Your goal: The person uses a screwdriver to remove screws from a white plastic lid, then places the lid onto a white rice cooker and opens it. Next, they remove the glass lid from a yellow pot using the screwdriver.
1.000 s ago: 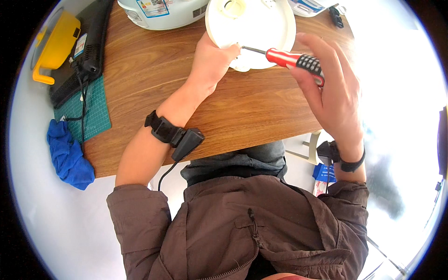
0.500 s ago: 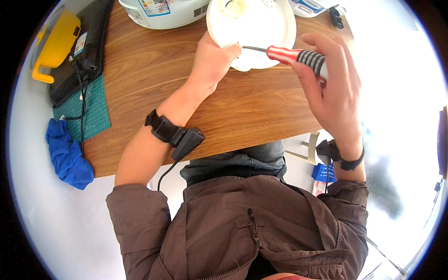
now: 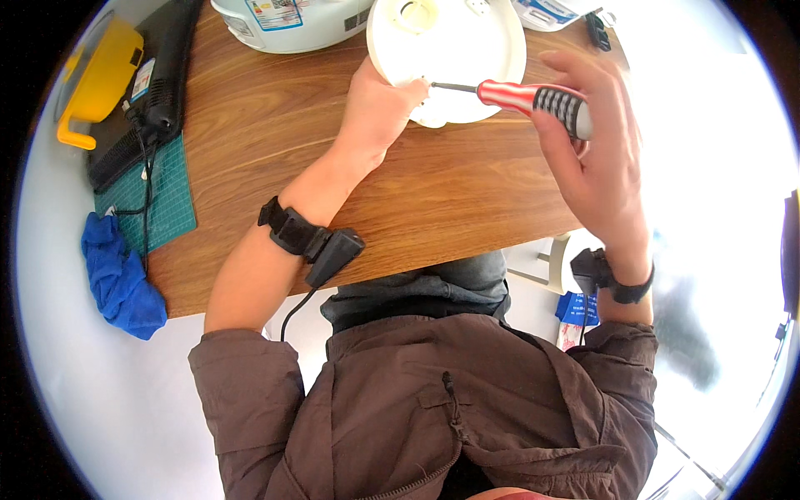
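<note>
My left hand (image 3: 377, 112) grips the near-left edge of a round white plastic cover (image 3: 454, 62), which is tilted up at the far side of the table. The cover has a ring-shaped fitting near its top left. In my right hand (image 3: 602, 154) is a screwdriver (image 3: 533, 98) with a red and black-grey ribbed handle. My thumb rests against the handle and the fingers curl loosely around its far side. The dark shaft points left, and its tip meets the cover's edge beside my left thumb. Whether a screw sits under the tip is too small to tell.
A pale appliance body (image 3: 292, 25) stands behind the cover on the wooden table (image 3: 308, 200). At left are a yellow handled container (image 3: 104, 79), a black case (image 3: 167, 75), a green cutting mat (image 3: 171, 200) and a blue cloth (image 3: 121, 279). A small black object (image 3: 598, 32) lies far right.
My right hand has shifted slightly right and its fingers have loosened around the screwdriver, whose handle has turned a little. My left hand and the cover have hardly moved.
</note>
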{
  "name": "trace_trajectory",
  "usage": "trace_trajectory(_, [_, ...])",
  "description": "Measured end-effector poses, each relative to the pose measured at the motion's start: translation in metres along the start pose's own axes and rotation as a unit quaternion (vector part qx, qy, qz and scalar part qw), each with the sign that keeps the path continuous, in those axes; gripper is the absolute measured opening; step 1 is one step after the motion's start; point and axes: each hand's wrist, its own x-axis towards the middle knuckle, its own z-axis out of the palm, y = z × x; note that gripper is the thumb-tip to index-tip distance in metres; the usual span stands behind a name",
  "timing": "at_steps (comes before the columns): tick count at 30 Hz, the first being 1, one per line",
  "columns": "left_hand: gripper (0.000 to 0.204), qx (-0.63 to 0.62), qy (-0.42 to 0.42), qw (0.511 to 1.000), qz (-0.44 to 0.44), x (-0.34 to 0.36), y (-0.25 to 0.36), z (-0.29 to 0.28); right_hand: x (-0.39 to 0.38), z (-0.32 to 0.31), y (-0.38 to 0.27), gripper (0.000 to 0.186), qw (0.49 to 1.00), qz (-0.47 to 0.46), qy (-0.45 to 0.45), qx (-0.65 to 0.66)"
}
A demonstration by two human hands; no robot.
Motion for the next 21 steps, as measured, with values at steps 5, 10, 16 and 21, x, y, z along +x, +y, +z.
trace_trajectory(5, [0.043,0.006,0.001,1.0,-0.006,0.0,0.001,-0.001,0.003,-0.002,-0.01,0.04,0.994,0.086,-0.008,0.064])
trace_trajectory(10, [0.044,-0.008,-0.005,1.0,0.0,-0.001,0.003,-0.001,-0.002,0.004,-0.006,0.04,0.99,0.141,-0.017,-0.016])
trace_trajectory(16, [0.046,0.004,-0.005,1.0,0.009,-0.001,0.002,0.0,0.0,-0.002,0.007,0.043,1.0,-0.007,0.003,0.007])
trace_trajectory(21, [0.045,-0.002,0.003,1.0,-0.003,-0.002,0.005,0.002,-0.004,0.003,0.002,0.047,0.998,0.04,0.04,0.032])
